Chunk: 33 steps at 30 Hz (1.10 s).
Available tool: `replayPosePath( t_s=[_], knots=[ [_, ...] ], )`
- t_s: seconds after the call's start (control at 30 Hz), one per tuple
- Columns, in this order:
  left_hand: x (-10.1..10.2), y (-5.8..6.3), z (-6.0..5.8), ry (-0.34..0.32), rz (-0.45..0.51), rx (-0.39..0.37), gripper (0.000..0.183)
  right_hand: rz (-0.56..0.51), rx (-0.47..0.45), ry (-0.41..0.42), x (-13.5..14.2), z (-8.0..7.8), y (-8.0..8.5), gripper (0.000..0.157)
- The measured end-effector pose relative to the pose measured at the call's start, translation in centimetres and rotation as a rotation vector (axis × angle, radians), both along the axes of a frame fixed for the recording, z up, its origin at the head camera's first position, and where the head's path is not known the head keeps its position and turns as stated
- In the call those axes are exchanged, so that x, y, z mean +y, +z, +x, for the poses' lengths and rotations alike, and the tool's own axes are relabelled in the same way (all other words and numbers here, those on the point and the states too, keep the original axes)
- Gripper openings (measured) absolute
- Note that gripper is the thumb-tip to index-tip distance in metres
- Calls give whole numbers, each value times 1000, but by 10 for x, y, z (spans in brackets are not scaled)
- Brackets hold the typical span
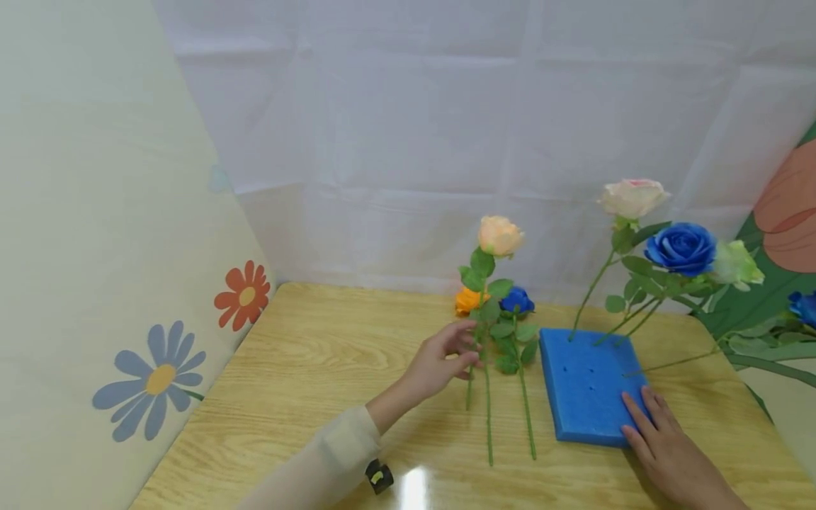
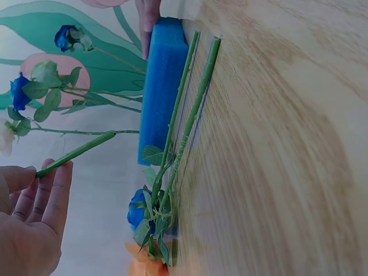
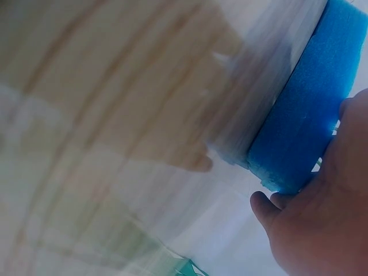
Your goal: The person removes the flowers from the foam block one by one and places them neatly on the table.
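My left hand (image 1: 446, 358) pinches the green stem of a peach rose (image 1: 500, 236) between thumb and fingers. The rose stands upright above the table, and its cut stem end (image 2: 103, 138) sticks out past the fingers in the left wrist view. My right hand (image 1: 669, 450) rests on the near right corner of a blue foam block (image 1: 589, 418), fingers extended. Stuck in the block are a pale pink rose (image 1: 633, 198), a blue rose (image 1: 682, 248), a whitish-green rose (image 1: 736, 264) and, leaning far right, another blue rose (image 1: 805, 308).
An orange rose (image 1: 469, 301) and a blue rose (image 1: 516, 301) lie on the wooden table (image 1: 306, 368), left of the block, stems toward me. Several small holes show in the foam top. White cloth (image 1: 382, 142) hangs behind; a small black object (image 1: 379, 476) is by the left sleeve.
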<state>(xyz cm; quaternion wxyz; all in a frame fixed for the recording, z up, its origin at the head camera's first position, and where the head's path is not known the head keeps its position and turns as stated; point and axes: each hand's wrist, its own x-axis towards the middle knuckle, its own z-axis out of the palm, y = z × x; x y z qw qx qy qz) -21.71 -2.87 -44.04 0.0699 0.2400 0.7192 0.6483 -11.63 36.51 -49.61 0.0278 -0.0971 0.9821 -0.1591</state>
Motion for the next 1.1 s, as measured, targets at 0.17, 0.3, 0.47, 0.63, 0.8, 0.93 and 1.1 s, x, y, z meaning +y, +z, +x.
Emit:
replayPosePath(
  t_s=[0.17,0.3,0.47,0.63,0.8,0.93,1.1],
  knots=[
    [-6,-1,1,11,1,-8,52,-5,2,5,1,0,0,65],
    [-10,-2,2,19,0,-19,52,-20,-11,0,1,1,-1,66],
    [-15,-3,2,30,4,-39,54,-16,-10,0,1,1,-1,66],
    [-20,-5,2,33,-6,-47,54,16,-3,4,0,0,1,65],
    [-25,-8,4,43,-11,-57,52,21,-11,-1,-1,1,3,65],
    [-29,-8,5,55,-8,-83,54,12,-12,-2,-1,1,3,64],
    [-34,-8,7,70,-12,-114,55,5,-17,0,-1,1,3,65]
  ],
)
